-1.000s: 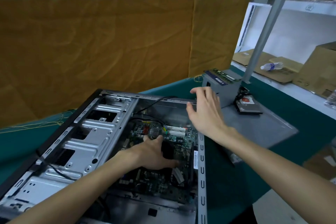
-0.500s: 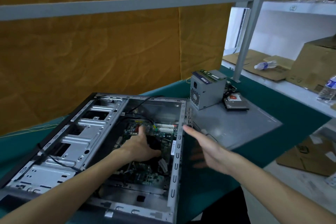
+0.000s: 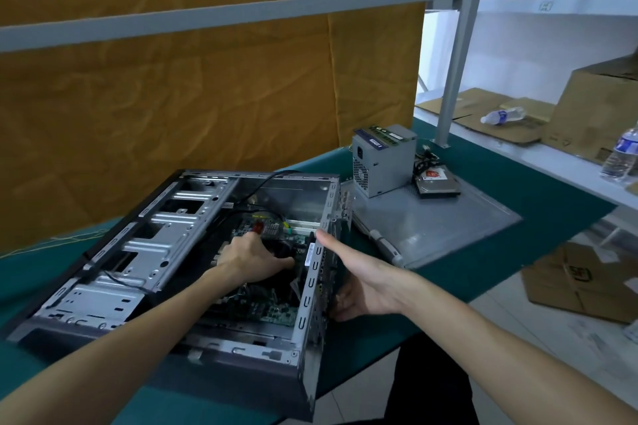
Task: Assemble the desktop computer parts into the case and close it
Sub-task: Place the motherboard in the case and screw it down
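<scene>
The open grey computer case point(image 3: 145, 245) lies on its side on the green table. A green motherboard point(image 3: 272, 312) sits in its floor. My left hand point(image 3: 253, 260) is inside the case, fingers closed around a black part on the motherboard. My right hand point(image 3: 362, 281) holds the case's rear wall point(image 3: 312, 286) from outside, thumb on its top edge, fingers wrapped behind. To the right, the grey side panel point(image 3: 431, 221) lies flat. On it stand a grey power supply point(image 3: 385, 162) with a RAM stick point(image 3: 385, 134) on top, and a hard drive point(image 3: 438, 181).
The green table point(image 3: 538, 197) ends just right of the side panel. A metal shelf post point(image 3: 455, 55) rises behind the power supply. Shelves at right hold cardboard boxes point(image 3: 597, 110) and water bottles point(image 3: 621, 155). An orange cloth hangs behind the table.
My right hand came down from above the case's far edge to grip the rear wall. My left hand stayed on the black part inside. The view shifted right.
</scene>
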A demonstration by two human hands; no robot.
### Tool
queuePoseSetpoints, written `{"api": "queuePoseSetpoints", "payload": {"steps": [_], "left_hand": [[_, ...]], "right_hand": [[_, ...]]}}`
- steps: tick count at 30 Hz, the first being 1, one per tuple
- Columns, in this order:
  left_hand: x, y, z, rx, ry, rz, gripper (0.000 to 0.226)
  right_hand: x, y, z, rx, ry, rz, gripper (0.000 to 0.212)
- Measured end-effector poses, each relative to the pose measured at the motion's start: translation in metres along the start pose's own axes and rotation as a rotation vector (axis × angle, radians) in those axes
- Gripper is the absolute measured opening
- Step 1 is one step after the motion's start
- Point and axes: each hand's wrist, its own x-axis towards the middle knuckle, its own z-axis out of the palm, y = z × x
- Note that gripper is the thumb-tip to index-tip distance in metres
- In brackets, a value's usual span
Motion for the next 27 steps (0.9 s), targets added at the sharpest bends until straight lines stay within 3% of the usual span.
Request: {"api": "queuePoseSetpoints", "payload": {"steps": [5, 10, 17, 23, 27], "left_hand": [[-0.004, -0.001, 0.006, 0.041, -0.046, 0.062, 0.068], [-0.006, -0.003, 0.004, -0.002, -0.015, 0.103, 0.063], [-0.006, -0.004, 0.003, 0.022, -0.014, 0.169, 0.066], [-0.005, -0.004, 0.003, 0.021, 0.004, 0.181, 0.069], [-0.006, -0.006, 0.007, 0.016, 0.049, 0.206, 0.068]], "right_hand": [[-0.005, -0.001, 0.003, -0.039, 0.032, 0.014, 0.074], [-0.006, -0.005, 0.005, -0.148, 0.086, 0.03, 0.118], [0.001, 0.003, 0.009, -0.013, 0.106, -0.089, 0.098], [0.003, 0.002, 0.003, -0.044, 0.106, -0.079, 0.063], [0.009, 0.005, -0.003, -0.053, 0.075, -0.086, 0.071]]}}
